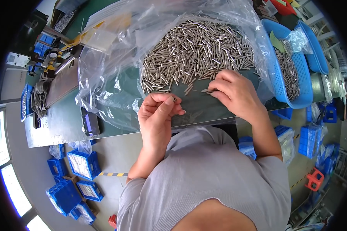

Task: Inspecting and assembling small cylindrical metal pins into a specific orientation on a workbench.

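A wide heap of small metal pins (196, 48) with tapered ends lies on clear plastic sheeting over the green bench. My left hand (158, 111) is raised at the heap's near left edge, thumb and index finger pinched on a small metal pin (174, 99) seen nearly end-on. At the near right edge of the heap, my right hand (235, 92) has its fingertips closed on a metal pin (206, 91) that points left. A few loose pins (188, 89) lie between the two hands.
Right of the heap stands a blue plastic basket (306, 86) holding more pins and a green slip. Crumpled clear plastic (108, 84) covers the bench's left part. A phone-like dark device (90, 124) lies at the front edge. Blue crates (83, 163) stand on the floor.
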The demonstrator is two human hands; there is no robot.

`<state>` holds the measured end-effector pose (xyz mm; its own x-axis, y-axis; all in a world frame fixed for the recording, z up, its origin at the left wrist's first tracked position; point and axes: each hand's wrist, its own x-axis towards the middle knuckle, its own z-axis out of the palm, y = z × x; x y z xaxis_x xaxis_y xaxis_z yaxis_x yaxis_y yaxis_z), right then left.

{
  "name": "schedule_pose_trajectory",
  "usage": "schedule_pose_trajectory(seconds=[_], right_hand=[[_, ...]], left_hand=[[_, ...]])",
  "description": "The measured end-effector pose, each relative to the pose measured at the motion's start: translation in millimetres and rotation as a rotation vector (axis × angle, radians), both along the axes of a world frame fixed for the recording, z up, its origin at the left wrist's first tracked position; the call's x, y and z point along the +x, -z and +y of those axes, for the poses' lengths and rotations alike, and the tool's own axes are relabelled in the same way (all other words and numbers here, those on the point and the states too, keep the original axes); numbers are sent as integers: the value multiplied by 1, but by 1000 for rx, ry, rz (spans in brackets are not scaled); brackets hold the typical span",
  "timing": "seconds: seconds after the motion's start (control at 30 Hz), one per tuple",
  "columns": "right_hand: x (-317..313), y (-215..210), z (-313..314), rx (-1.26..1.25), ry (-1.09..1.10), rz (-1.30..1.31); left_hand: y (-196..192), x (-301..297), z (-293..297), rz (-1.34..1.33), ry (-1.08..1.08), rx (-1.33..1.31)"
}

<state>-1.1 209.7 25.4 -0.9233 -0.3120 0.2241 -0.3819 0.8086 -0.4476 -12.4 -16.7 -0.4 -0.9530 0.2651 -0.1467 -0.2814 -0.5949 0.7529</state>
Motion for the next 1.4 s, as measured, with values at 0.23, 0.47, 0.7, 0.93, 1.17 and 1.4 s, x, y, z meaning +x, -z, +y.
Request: schedule_pose_trajectory(seconds=[0.23, 0.47, 0.7, 0.93, 1.17, 1.4], right_hand=[[-2, -3, -18, -95, -3, 83], [-20, 10, -41, 45, -113, 174], [-6, 4, -39, 224, -194, 198], [2, -6, -14, 260, -260, 176], [4, 1, -3, -80, -164, 177], [6, 9, -8, 15, -146, 124]], left_hand=[[-3, 1, 0, -7, 1, 3], [-5, 3, -4, 19, -34, 15], [-4, 3, -5, 9, -17, 2], [-5, 4, 0, -28, 9, -12], [-4, 4, 4, -7, 17, -16], [-4, 9, 10, -27, 70, -21]])
